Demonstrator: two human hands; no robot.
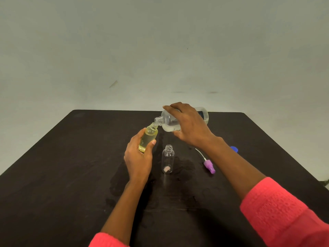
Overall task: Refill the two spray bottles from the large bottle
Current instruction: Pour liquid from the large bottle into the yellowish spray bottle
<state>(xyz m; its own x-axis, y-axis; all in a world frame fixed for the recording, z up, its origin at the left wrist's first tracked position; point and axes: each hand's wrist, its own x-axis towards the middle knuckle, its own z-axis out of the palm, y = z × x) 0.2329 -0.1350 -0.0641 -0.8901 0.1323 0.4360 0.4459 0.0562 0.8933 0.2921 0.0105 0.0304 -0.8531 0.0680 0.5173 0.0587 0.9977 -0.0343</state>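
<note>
Large bottle tipped onto the yellow spray bottle, neck to neck

Right hand is wrapped over the large bottle, fingers across the top and thumb underneath, holding it on its side with clear liquid pooled inside. Left hand grips the yellow one tilted, fingers curled round the far side, thumb on the near side. Just right of that thumb the clear spray bottle stands uncapped on the dark table, something pinkish at its bottom. A purple spray head lies beside the right forearm, and a blue cap peeks out behind it.
</note>
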